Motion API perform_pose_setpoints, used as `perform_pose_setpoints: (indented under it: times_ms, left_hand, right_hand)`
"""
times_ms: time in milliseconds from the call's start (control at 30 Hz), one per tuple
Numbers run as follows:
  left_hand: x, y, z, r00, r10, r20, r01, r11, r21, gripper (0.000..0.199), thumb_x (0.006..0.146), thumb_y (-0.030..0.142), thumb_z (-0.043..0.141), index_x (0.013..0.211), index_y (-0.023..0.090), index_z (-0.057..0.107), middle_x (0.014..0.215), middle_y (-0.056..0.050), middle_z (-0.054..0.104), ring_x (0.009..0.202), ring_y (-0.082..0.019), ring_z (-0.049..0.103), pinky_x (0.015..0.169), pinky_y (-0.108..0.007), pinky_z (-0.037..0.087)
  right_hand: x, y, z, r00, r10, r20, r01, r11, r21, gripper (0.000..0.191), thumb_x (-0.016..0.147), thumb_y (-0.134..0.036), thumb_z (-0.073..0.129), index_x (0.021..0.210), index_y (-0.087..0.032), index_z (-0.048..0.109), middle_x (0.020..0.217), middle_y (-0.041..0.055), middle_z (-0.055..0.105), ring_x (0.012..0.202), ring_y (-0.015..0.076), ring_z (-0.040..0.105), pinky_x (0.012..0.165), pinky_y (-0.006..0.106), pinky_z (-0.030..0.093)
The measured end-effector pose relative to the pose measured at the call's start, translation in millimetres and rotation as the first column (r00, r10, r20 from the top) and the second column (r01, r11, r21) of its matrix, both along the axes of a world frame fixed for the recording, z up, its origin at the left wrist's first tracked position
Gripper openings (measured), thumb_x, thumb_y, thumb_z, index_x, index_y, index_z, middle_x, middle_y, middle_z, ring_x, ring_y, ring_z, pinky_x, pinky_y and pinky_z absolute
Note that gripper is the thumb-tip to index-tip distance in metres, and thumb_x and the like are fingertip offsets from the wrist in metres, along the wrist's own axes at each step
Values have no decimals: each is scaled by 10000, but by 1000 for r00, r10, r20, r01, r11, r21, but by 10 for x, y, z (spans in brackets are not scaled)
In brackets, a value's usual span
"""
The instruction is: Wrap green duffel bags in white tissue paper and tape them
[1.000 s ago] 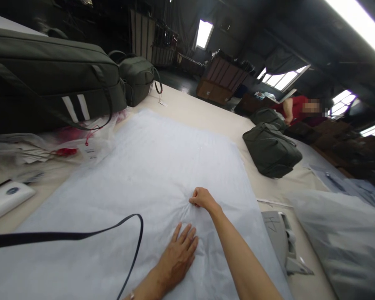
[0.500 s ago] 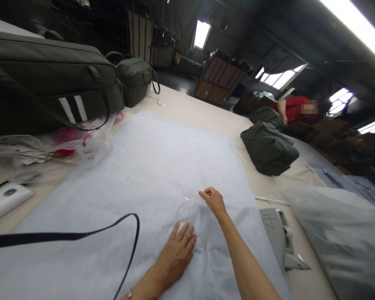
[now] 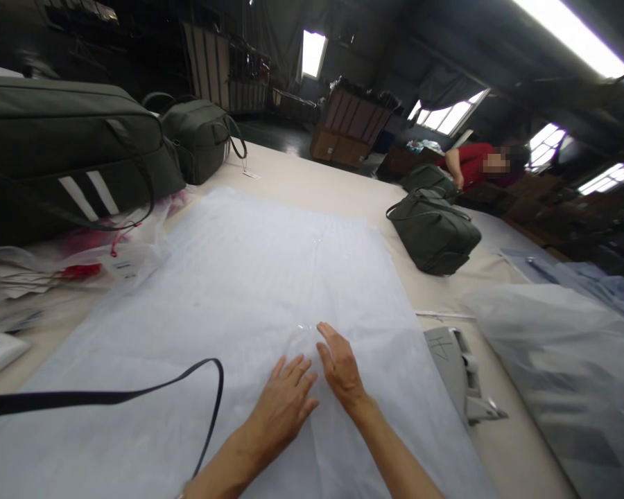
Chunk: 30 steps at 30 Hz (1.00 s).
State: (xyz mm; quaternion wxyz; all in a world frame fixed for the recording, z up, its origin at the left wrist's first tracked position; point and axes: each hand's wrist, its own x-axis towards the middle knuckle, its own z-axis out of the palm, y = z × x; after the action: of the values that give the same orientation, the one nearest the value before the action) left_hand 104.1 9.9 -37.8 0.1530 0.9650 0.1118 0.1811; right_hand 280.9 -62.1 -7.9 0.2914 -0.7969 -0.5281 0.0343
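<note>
A large whitish translucent plastic bag [image 3: 229, 277] lies flat across the table in front of me. My left hand [image 3: 286, 398] rests on its near middle with the fingers spread. Just to the right, my right hand [image 3: 339, 360] is over the bag with its fingers extended and nothing held in them. Small shiny strips of clear tape [image 3: 306, 326] sit on the plastic by the right fingertips. A black strap [image 3: 109, 397] runs in from the left edge and loops down beside my left forearm.
Dark green duffel bags stand at the left [image 3: 46, 152] and at the right [image 3: 431, 229]. A grey tape dispenser [image 3: 455, 367] lies right of the plastic bag. Another clear plastic bag [image 3: 561, 360] fills the right side. A person in a red top [image 3: 473, 163] works beyond the table [image 3: 312, 173].
My right hand has gone from a pinch to extended fingers and moved down closer to my left hand. My left hand has shifted slightly left. The view has turned a little.
</note>
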Motion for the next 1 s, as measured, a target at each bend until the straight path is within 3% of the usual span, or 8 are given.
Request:
perform_pose_setpoints:
  times_ms: [100, 300, 500, 600, 667, 733, 833, 1000]
  left_hand:
    - [-68, 162, -137, 991, 130, 38, -135, 979, 150, 601, 897, 441, 576, 1427, 209, 415, 1529, -126, 381, 1448, -326, 251, 1176, -617, 148]
    - [1, 427, -456, 986, 169, 10, -167, 959, 230, 736, 882, 569, 531, 1492, 217, 317, 1550, -127, 342, 1457, -313, 230, 1184, -587, 102]
    - [686, 1008, -283, 983, 146, -108, -127, 978, 166, 645, 931, 527, 479, 1474, 202, 355, 1542, -155, 344, 1443, -333, 260, 1155, -623, 149]
    - [1001, 1319, -86, 983, 124, -133, -100, 980, 174, 620, 944, 538, 449, 1455, 192, 388, 1503, -165, 409, 1415, -342, 319, 1137, -631, 185]
    - [1045, 1391, 96, 984, 122, -132, -98, 980, 175, 613, 954, 514, 444, 1451, 160, 388, 1506, -185, 397, 1418, -350, 309, 1130, -637, 193]
    - [886, 1302, 288, 986, 118, -114, -98, 981, 167, 590, 968, 459, 447, 1452, 131, 374, 1534, -191, 346, 1444, -339, 251, 1148, -621, 167]
    - [261, 870, 473, 998, 24, -58, -15, 986, 164, 482, 985, 361, 439, 1416, 146, 426, 1529, -145, 376, 1454, -280, 245, 1188, -547, 129]
    - [-1086, -269, 268, 968, -237, -80, 246, 960, 132, 587, 936, 429, 545, 1457, 223, 369, 1541, -85, 372, 1449, -255, 265, 1211, -532, 46]
  right_hand:
    - [-164, -126, -270, 957, 175, 231, -147, 980, -132, 560, 975, -361, 414, 1502, -213, 295, 1550, 90, 355, 1446, 281, 290, 1184, 538, 236]
    - [-104, 56, -504, 933, 144, 330, -67, 970, -233, 634, 975, -401, 419, 1532, -208, 187, 1587, 75, 260, 1481, 262, 187, 1208, 533, 171]
    - [394, 719, -358, 974, 48, 220, 15, 961, -277, 591, 988, -436, 397, 1502, -168, 282, 1589, 96, 251, 1485, 268, 167, 1208, 551, 87]
    - [616, 999, -128, 989, -11, 151, 56, 953, -298, 590, 985, -440, 410, 1491, -157, 306, 1580, 117, 275, 1480, 287, 180, 1199, 565, 112]
    - [665, 979, 81, 990, -43, 131, 73, 969, -237, 592, 985, -439, 410, 1492, -154, 303, 1580, 123, 273, 1481, 284, 181, 1199, 557, 137]
    - [601, 718, 299, 991, -37, 125, 50, 993, -106, 564, 987, -420, 412, 1482, -163, 328, 1556, 120, 337, 1466, 257, 240, 1204, 525, 173]
    - [279, -109, 569, 989, 65, 136, -74, 996, 57, 438, 992, -352, 427, 1402, -202, 461, 1412, 87, 548, 1371, 203, 428, 1191, 457, 279]
    - [-620, -1835, 625, 978, 143, 153, -134, 989, -63, 424, 960, -275, 502, 1384, -276, 481, 1341, 58, 608, 1315, 222, 500, 1145, 486, 387]
